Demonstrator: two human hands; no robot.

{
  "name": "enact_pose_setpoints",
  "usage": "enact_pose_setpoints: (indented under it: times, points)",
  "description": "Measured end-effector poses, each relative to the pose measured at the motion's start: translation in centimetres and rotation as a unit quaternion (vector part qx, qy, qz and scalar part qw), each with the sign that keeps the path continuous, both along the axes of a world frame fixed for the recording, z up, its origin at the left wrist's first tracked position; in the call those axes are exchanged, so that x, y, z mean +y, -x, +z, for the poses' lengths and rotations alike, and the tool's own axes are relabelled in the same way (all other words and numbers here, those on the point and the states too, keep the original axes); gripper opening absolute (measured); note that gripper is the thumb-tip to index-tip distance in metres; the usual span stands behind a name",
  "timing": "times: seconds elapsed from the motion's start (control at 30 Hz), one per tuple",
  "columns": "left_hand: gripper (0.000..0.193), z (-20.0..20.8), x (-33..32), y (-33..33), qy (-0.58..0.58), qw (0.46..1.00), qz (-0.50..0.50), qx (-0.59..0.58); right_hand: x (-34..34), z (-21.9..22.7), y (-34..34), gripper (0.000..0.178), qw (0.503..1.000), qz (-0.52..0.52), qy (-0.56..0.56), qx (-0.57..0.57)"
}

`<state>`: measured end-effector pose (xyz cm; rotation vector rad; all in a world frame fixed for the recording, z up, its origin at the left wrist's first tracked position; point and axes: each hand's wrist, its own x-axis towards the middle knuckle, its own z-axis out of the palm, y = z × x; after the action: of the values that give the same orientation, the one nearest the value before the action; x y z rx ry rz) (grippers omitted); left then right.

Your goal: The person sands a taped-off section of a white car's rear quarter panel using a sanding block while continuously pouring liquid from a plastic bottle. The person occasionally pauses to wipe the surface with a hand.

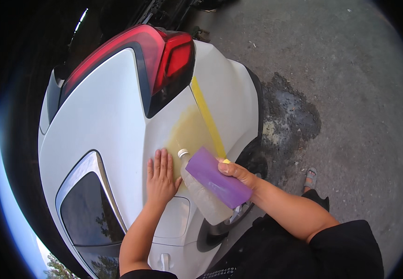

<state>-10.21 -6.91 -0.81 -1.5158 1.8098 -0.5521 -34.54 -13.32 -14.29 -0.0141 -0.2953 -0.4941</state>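
Note:
My left hand (162, 180) lies flat on the white car's rear side panel (113, 109), fingers stretched out at the edge of a dull yellowish patch (190, 130). Just to the right, my right hand (239, 174) is closed on a purple sheet (217, 179) that looks like sandpaper. A bit of something yellow (226, 161) shows by its thumb. Behind the sheet slants a clear plastic bottle (210, 204) with a white cap and cloudy contents. The right fingers are mostly hidden, so how they grip the bottle cannot be seen.
Yellow tape (207, 116) runs along the seam between panel and bumper (231, 100). Above the patch is the red tail light (176, 56); below my left hand is the fuel flap (176, 216). A dark wet stain (289, 109) marks the grey ground beside the car.

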Motion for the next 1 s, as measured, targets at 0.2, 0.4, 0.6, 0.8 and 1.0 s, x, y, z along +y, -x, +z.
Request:
enact_pose_setpoints:
  times: [0.2,0.4,0.6,0.8,1.0]
  points:
    - [0.086,-4.5,-8.8,1.9,0.063,0.996,-0.005,-0.065,-1.2,0.1,3.1,0.082,0.990,-0.017,0.038,0.134]
    - [0.085,-7.0,-16.3,5.2,0.025,0.993,-0.006,-0.112,-1.3,-1.3,5.1,0.087,0.986,-0.024,0.028,0.160]
    - [0.083,-10.5,-11.9,5.9,-0.077,0.985,-0.016,-0.151,0.2,-3.1,5.9,0.084,0.985,-0.013,0.013,0.171]
    - [0.081,-11.1,-6.2,2.9,-0.129,0.955,-0.131,-0.231,0.7,-2.9,5.9,0.086,0.986,-0.002,-0.010,0.168]
    - [0.082,-6.4,-17.8,5.0,0.047,0.991,-0.046,-0.113,0.6,-2.2,5.8,0.091,0.990,-0.033,0.009,0.137]
